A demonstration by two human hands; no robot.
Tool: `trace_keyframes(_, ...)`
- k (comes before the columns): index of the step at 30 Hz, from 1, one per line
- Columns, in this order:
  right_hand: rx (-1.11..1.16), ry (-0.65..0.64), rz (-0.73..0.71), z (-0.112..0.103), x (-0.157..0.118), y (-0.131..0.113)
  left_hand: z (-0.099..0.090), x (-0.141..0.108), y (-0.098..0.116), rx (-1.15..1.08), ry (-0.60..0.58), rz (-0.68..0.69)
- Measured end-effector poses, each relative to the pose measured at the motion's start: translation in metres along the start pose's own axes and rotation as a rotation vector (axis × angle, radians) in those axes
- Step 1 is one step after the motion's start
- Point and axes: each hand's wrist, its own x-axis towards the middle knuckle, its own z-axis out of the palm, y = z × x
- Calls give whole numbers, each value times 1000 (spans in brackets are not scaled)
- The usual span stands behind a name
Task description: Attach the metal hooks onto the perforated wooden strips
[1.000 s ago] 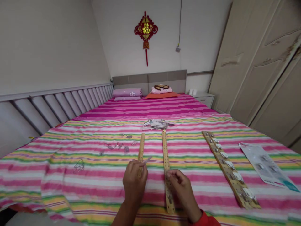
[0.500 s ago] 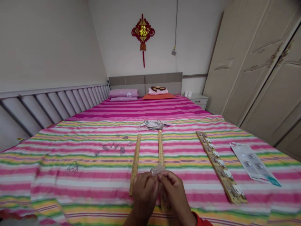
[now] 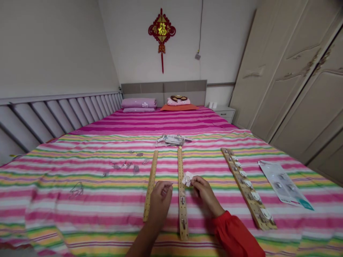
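Observation:
My right hand [image 3: 204, 192] pinches a small clear plastic packet [image 3: 187, 179] by its right side. A shiny metal piece shows through the plastic. This packet is held over the middle perforated wooden strip [image 3: 180, 167], which carries metal fittings [image 3: 183, 222] toward its near end. To the left, my left hand [image 3: 161, 196] has its fingers curled in, beside the left perforated wooden strip [image 3: 153, 171]. Whether anything small is inside those fingers is hidden.
A wider wooden board [image 3: 241, 185] with white round pieces and metal fittings lies right. Beyond it is a blister pack [image 3: 285, 185]. Small plastic scraps [image 3: 136, 168] and a clear crumpled piece [image 3: 76, 190] lie left. A plastic bag [image 3: 171, 140] sits farther back on the striped bedsheet [image 3: 107, 214].
My hands were together at the packet and have parted. The right hand carried the packet forward and right; the left moved slightly away, uncovering fittings on the middle strip. The view shifted slightly.

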Motion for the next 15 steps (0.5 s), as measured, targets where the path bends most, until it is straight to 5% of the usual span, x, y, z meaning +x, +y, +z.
trace_keyframes(2, -7, -23, 16, -6, 10, 7, 4, 9, -10, -141, -41, -203)
trace_keyframes(5, -17, -71, 46, -7, 18, 19, 15, 16, -22, -286, -102, -321)
trace_keyframes(15, -87, -174, 131, -8, 40, 40, 47, 28, -50, -313, -91, -294)
